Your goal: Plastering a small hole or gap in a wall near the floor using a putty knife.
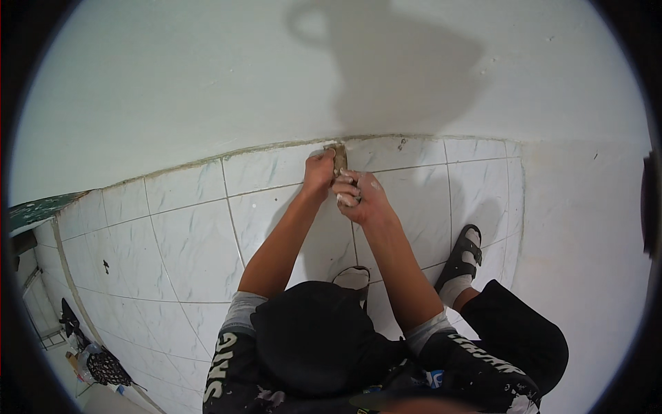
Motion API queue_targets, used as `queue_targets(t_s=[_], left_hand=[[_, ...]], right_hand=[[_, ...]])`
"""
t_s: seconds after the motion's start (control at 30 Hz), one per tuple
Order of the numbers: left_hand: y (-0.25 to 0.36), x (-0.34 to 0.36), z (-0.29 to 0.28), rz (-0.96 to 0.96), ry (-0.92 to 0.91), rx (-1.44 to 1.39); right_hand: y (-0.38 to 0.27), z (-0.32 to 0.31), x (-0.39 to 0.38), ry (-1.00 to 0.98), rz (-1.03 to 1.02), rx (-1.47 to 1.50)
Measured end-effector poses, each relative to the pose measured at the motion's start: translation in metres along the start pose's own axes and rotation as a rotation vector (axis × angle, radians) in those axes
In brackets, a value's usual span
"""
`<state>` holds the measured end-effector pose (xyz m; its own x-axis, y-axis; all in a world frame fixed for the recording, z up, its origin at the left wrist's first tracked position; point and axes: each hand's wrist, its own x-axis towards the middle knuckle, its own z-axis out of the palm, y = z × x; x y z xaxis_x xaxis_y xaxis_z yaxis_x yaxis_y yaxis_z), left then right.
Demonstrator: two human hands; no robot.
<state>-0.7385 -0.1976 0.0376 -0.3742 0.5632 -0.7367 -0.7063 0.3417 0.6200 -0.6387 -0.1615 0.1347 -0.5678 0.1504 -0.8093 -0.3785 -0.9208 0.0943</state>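
Observation:
My right hand [360, 196] is closed, its fingers smeared with white paste, around the lower end of a narrow, brownish flat blade like a putty knife [340, 160]. Its handle is hidden in the fist. The blade's far end reaches the seam [343, 140] where the white wall meets the tiled floor. Beside the blade, my left hand [318, 172] has its fingers curled in at the blade's upper left edge. What those fingers pinch, if anything, is hidden.
White marbled floor tiles [193, 241] spread around my feet. The pale wall [207, 76] rises just beyond my hands. My sandalled right foot [463, 259] stands at the right, and my left foot [353, 277] below my hands. Several items, including a dark patterned bag [108, 367], lie at the lower left.

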Motion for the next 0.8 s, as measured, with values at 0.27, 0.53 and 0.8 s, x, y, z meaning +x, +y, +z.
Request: queue_targets(t_s=[0.27, 0.53, 0.8], left_hand=[[-0.017, 0.007, -0.014, -0.026, -0.077, 0.055], [0.006, -0.001, -0.004, 0.039, -0.045, 0.072], [-0.02, -0.014, -0.001, 0.132, 0.035, 0.272]], right_hand=[[-0.003, -0.018, -0.003, 0.015, 0.075, 0.075], [0.005, 0.006, 0.005, 0.102, -0.061, 0.006], [0.009, -0.036, -0.007, 0.01, 0.015, -0.044]])
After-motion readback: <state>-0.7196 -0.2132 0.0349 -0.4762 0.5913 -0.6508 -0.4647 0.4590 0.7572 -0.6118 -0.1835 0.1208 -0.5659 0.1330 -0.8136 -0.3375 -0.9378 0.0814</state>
